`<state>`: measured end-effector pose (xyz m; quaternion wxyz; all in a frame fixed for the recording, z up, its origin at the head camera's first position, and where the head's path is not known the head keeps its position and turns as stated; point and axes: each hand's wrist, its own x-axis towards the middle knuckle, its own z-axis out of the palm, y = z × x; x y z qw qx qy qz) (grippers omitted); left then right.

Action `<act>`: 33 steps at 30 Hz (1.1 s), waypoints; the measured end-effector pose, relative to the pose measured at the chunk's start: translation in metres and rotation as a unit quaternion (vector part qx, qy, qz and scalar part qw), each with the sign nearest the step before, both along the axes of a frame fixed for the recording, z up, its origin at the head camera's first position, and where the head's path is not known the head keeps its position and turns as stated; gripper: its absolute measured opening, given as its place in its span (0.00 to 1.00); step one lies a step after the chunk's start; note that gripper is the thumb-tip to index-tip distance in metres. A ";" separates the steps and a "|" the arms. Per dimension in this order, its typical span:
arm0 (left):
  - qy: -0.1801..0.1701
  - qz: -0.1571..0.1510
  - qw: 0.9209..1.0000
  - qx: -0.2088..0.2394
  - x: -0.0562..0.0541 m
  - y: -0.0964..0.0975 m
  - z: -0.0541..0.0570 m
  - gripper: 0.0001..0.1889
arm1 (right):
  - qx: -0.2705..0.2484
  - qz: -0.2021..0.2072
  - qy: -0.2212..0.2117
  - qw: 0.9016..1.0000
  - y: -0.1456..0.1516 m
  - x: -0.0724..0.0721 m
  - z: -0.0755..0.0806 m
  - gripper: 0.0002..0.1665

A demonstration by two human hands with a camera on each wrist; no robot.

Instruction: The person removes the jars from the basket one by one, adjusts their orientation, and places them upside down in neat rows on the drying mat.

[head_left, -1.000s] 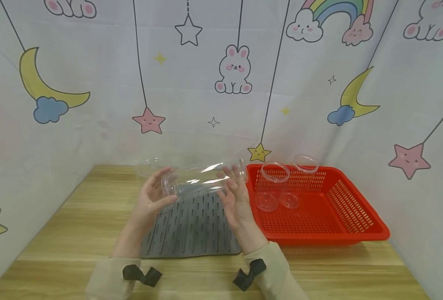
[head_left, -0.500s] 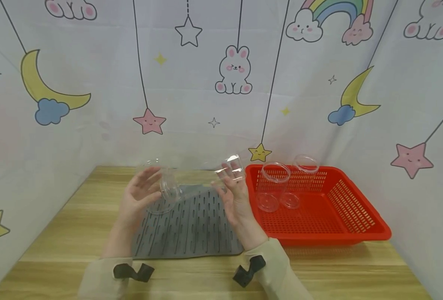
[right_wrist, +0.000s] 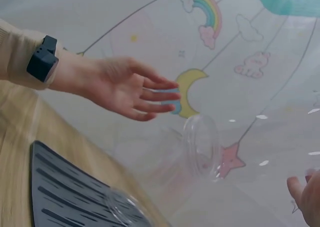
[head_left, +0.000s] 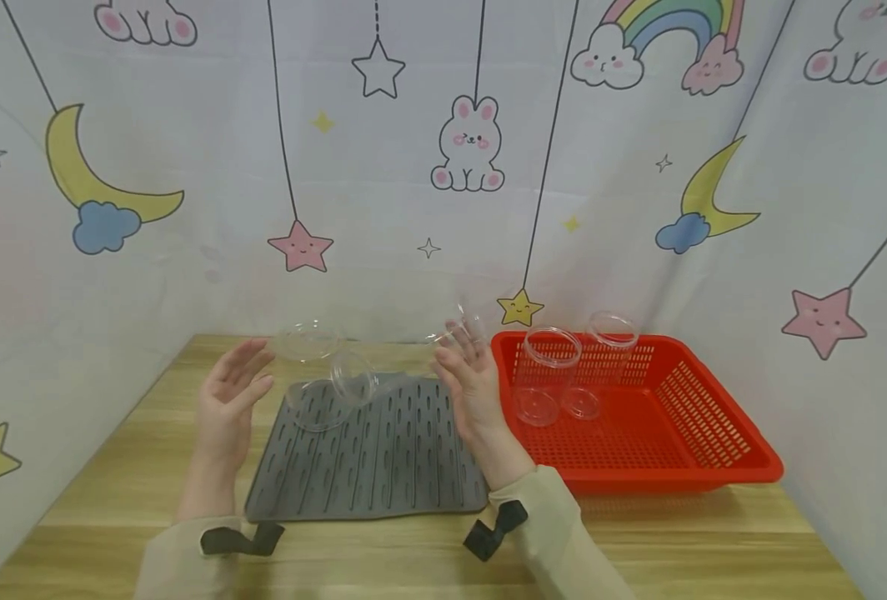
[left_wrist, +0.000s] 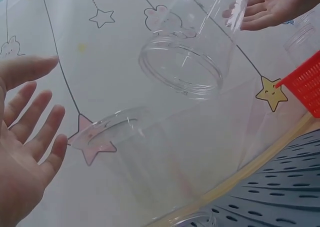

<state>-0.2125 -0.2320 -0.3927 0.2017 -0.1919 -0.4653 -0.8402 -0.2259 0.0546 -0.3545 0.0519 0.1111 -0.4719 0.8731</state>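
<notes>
In the head view my right hand (head_left: 476, 387) holds a clear plastic jar (head_left: 353, 380) by its far end. The jar lies tilted in the air, its ringed mouth lower and towards the left. Away from it, my left hand (head_left: 228, 400) is raised with loose fingers and nothing in it. The left wrist view shows the held jar (left_wrist: 181, 67) between the two hands. A second clear jar (head_left: 308, 358) stands upright at the back left of the grey ridged mat (head_left: 383, 467), partly behind the held one.
A red plastic basket (head_left: 638, 477) stands right of the mat, with two clear jars, one at the front (head_left: 552, 362) and one behind (head_left: 613, 337). A wooden table (head_left: 383, 554) bears it all, and a patterned cloth (head_left: 383, 167) hangs behind.
My left hand has let go of the jar's mouth end and drawn away to the left. The jar has stayed in my right hand, turned so its mouth points more towards me.
</notes>
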 end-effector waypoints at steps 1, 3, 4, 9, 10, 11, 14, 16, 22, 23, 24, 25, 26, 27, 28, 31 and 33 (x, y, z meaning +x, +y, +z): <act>-0.008 0.001 1.000 0.004 0.000 -0.002 -0.002 0.25 | 0.008 -0.002 0.002 1.000 -0.001 -0.001 0.000 0.41; -0.021 0.004 1.000 0.003 0.000 -0.006 -0.005 0.25 | 0.029 -0.010 0.006 1.000 -0.002 -0.002 0.000 0.42; -0.027 0.004 1.000 0.002 0.000 -0.008 -0.007 0.25 | 0.037 -0.012 0.008 0.999 -0.003 -0.003 0.001 0.41; -0.041 -0.009 0.999 -0.015 -0.002 -0.019 -0.020 0.25 | 0.065 -0.022 0.002 0.998 -0.007 -0.007 0.005 0.41; -0.043 -0.012 0.999 -0.019 -0.002 -0.021 -0.022 0.25 | 0.066 -0.022 -0.001 0.998 -0.007 -0.008 0.006 0.41; -0.043 -0.015 0.999 -0.024 -0.003 -0.023 -0.025 0.25 | 0.068 -0.022 -0.003 0.997 -0.008 -0.009 0.006 0.41; -0.045 -0.023 0.998 -0.033 -0.004 -0.029 -0.033 0.26 | 0.072 -0.027 -0.013 0.997 -0.009 -0.012 0.007 0.41; -0.045 -0.030 0.998 -0.037 -0.005 -0.034 -0.039 0.26 | 0.078 -0.032 -0.015 0.996 -0.010 -0.015 0.007 0.40; -0.056 -0.047 0.996 -0.055 -0.007 -0.045 -0.056 0.27 | 0.097 -0.052 -0.020 0.994 -0.016 -0.024 0.003 0.43; -0.060 -0.046 0.995 -0.059 -0.008 -0.046 -0.059 0.27 | 0.102 -0.056 -0.019 0.993 -0.017 -0.025 0.002 0.43; -0.066 -0.046 0.995 -0.062 -0.008 -0.047 -0.061 0.27 | 0.106 -0.059 -0.019 0.992 -0.018 -0.027 0.001 0.44; -0.071 -0.046 0.994 -0.064 -0.009 -0.047 -0.064 0.27 | 0.110 -0.062 -0.019 0.992 -0.020 -0.028 0.000 0.45; -0.076 -0.045 0.994 -0.067 -0.009 -0.048 -0.066 0.27 | 0.114 -0.065 -0.020 0.991 -0.021 -0.029 -0.001 0.45; -0.081 -0.044 0.993 -0.069 -0.010 -0.048 -0.068 0.26 | 0.118 -0.068 -0.020 0.990 -0.022 -0.030 -0.002 0.46; -0.087 -0.043 0.993 -0.073 -0.010 -0.047 -0.069 0.26 | 0.126 -0.071 -0.020 0.989 -0.023 -0.031 -0.002 0.45; -0.105 -0.039 0.990 -0.087 -0.011 -0.046 -0.073 0.25 | 0.148 -0.079 -0.018 0.986 -0.027 -0.035 -0.004 0.43; -0.119 -0.036 0.988 -0.095 -0.011 -0.045 -0.074 0.25 | 0.165 -0.084 -0.014 0.983 -0.029 -0.036 -0.006 0.44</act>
